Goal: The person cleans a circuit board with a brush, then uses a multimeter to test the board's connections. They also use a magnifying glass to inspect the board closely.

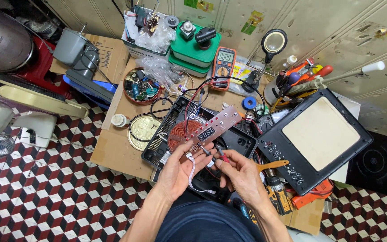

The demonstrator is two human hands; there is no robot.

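Table [113, 152]: brown, full of tools
Left hand [178, 170]: grips long circuit board [213, 127]
Right hand [240, 172]: pinches two probes [215, 152], touching board's near end

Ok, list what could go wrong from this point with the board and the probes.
1. The left hand holds the long control board by one end only, out over the opened cooker base; it could tip or slip.
2. The right hand pinches both probe tips close together at the board's edge; they might bridge neighbouring contacts.
3. The red and black meter leads loop across the bench from the multimeter and could snag.
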